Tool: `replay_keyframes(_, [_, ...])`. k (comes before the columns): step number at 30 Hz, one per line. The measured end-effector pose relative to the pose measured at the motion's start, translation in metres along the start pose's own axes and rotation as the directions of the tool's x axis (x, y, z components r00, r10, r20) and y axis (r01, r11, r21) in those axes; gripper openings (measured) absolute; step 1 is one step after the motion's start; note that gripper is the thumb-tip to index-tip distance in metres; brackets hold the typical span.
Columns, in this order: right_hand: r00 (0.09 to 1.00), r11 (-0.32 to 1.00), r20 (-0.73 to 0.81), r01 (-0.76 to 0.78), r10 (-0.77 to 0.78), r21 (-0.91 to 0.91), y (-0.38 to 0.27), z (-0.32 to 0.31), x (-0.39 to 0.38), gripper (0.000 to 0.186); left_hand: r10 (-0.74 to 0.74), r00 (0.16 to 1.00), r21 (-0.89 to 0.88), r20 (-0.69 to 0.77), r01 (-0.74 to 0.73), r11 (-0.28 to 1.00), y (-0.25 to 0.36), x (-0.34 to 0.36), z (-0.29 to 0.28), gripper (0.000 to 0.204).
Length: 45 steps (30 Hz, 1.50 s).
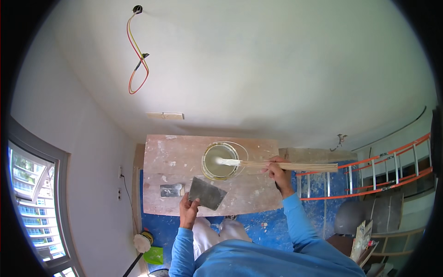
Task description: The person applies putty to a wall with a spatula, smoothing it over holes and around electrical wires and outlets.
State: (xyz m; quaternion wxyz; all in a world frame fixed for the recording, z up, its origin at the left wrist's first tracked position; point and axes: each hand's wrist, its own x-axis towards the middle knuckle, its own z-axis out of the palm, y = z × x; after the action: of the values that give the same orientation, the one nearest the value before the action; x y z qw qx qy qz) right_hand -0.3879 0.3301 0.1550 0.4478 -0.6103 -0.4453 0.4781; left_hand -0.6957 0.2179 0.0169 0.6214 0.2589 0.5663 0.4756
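Wooden stick (pixel 314 166), long axis left to right, gripped in closed right hand (pixel 278 173), white-smeared end at mouth of bucket (pixel 204 167) on bench (pixel 258 194); bucket between hands, farther out from body; grey plate (pixel 206 193) pinched by left hand (pixel 188 210), angled just beside bucket's near side

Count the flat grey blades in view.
2: the held blade in the left hand, and the loose blade lying on the table. Others may be hidden.

Daylight glares through the left-hand window (pixel 39 198); fisheye distortion bows the orange ladder (pixel 374 173).
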Motion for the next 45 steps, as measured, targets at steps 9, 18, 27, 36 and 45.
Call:
replay_keyframes(9, [0.997,0.996,-0.001,0.081,-0.081,0.041,-0.049,-0.032,-0.028,0.018,0.064,0.995,-0.012,0.072,-0.063,0.998,0.006,0.051,0.043,0.023])
replay_keyframes(18, [0.990,0.983,-0.004,0.142,-0.142,0.118,-0.052,-0.066,-0.062,0.019,0.017,0.996,-0.229,0.084,0.003,0.973,0.001,0.082,0.060,0.020])
replay_keyframes(27, [0.815,0.732,0.327,0.575,-0.478,-0.365,-0.040,-0.078,-0.104,0.020,-0.020,0.993,-0.395,0.120,0.066,0.916,-0.001,0.079,0.062,0.018])
replay_keyframes(36, [0.568,0.399,0.761,0.806,-0.313,-0.438,-0.065,-0.028,-0.134,0.035,0.018,0.997,-0.360,0.071,0.009,0.933,-0.007,0.071,0.074,0.022])
replay_keyframes(45, [0.785,0.708,0.462,0.596,-0.413,-0.379,-0.061,0.008,-0.133,0.035,0.050,0.998,-0.220,0.031,-0.042,0.975,-0.008,0.061,0.066,0.023])
